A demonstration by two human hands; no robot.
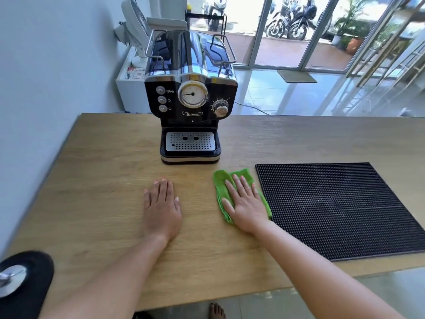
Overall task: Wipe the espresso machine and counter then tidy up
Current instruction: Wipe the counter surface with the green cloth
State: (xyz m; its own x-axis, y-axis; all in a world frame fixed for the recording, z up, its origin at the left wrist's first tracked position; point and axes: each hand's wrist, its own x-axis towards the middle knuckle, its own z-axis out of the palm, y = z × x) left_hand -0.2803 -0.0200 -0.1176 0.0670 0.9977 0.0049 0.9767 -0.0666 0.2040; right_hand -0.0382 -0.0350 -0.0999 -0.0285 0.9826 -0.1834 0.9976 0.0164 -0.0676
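A black and chrome espresso machine (190,97) stands at the back middle of the wooden counter (103,180), its drip tray facing me. A folded green cloth (222,180) lies on the counter just in front of the machine's right corner. My right hand (245,201) rests flat on top of the cloth, fingers spread and pressing down, not curled around it. To the left of the cloth, my left hand (162,208) lies flat and bare on the wood, palm down, holding nothing.
A black rubber bar mat (340,210) covers the counter's right part, touching the cloth's right edge. A black pad with a metal piece (20,282) sits at the near left corner. A wall runs along the left; glass doors stand behind the counter.
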